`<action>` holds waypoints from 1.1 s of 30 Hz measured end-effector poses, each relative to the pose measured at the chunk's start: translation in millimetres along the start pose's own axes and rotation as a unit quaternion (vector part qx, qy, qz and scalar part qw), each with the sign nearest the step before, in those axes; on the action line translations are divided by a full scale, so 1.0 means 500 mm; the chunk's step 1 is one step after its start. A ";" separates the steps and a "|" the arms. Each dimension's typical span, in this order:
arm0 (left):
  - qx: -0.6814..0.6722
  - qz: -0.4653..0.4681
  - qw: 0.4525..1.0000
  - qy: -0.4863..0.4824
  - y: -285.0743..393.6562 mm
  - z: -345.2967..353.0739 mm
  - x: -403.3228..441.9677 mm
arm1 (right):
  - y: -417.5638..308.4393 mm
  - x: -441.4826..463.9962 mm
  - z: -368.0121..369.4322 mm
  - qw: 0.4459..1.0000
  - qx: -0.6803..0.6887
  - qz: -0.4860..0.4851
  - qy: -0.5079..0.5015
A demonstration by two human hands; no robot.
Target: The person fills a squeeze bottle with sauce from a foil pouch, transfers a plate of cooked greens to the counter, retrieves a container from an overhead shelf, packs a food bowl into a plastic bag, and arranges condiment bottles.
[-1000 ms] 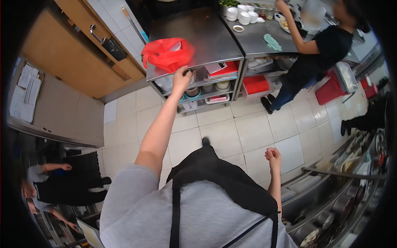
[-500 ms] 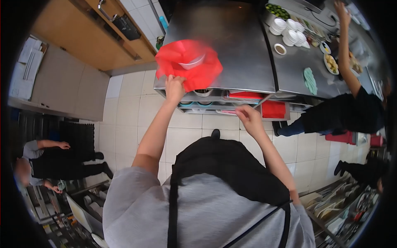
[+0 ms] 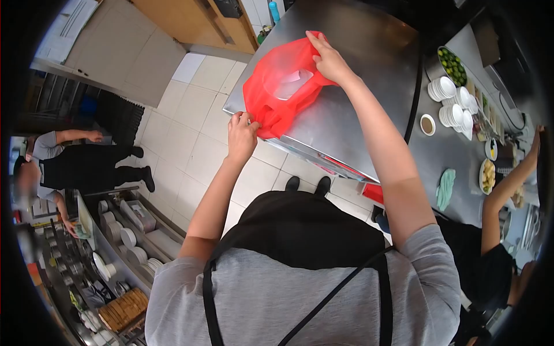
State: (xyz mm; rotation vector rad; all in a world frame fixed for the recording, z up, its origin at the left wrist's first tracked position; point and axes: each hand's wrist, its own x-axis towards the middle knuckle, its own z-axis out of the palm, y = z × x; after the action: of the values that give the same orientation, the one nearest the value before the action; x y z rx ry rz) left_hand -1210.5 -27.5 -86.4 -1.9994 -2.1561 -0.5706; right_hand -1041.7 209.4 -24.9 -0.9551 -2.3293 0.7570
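Note:
A red plastic bag rests on the near left corner of the steel counter. Inside its opening shows a whitish, translucent container, whose exact kind I cannot make out. My left hand pinches the bag's near edge at the counter's front. With my right arm stretched across the counter, my right hand grips the bag's far right edge.
Stacked white bowls, a pot of green limes, a sauce dish and a green cloth occupy the right counter. A co-worker's arm reaches there. Another person stands at left beside shelves of plates.
My right hand has moved up from below the counter's edge onto the bag's far right side. My left hand stays on the bag's near edge. The view has turned.

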 end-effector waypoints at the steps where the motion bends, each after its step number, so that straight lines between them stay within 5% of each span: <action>1: -0.002 -0.017 1.000 -0.003 0.010 -0.004 0.007 | 0.007 0.004 -0.002 1.000 -0.018 -0.003 -0.017; 5: -0.009 -0.034 0.999 0.024 0.060 -0.013 0.062 | -0.005 -0.009 0.002 0.999 0.018 0.017 -0.024; 9: -0.155 -0.029 0.985 0.071 0.073 0.008 0.159 | -0.041 -0.020 0.000 0.996 0.082 0.005 0.042; 10: -0.141 -0.105 0.981 0.079 0.070 0.021 0.181 | -0.049 -0.023 -0.002 0.996 0.079 0.004 0.042; 11: -0.128 -0.181 0.971 0.087 0.066 0.034 0.202 | -0.056 -0.025 -0.004 0.999 0.045 0.003 -0.018; 16: -0.117 -0.224 0.961 0.114 0.038 0.069 0.260 | -0.035 -0.021 0.039 0.972 -0.167 -0.005 -0.166; 18: -0.147 -0.242 0.955 0.085 0.045 0.063 0.262 | -0.013 -0.019 0.053 0.967 -0.254 -0.030 -0.017; 20: -0.253 -0.099 0.951 0.150 0.073 0.058 0.239 | 0.009 0.001 0.063 0.984 -0.173 0.034 0.001; 23: -0.224 -0.004 0.962 0.153 0.097 0.082 0.180 | 0.026 0.009 0.052 0.989 -0.046 0.136 -0.041; 33: -0.244 0.030 0.952 0.180 0.064 0.101 0.116 | 0.044 -0.030 0.051 0.953 0.165 0.238 -0.090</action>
State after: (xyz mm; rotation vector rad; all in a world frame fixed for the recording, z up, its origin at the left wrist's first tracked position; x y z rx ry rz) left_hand -1177.4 46.4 -106.0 -1.9556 -1.8486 -1.4502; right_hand -1038.3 203.4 -61.1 -1.3521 -2.0330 1.4280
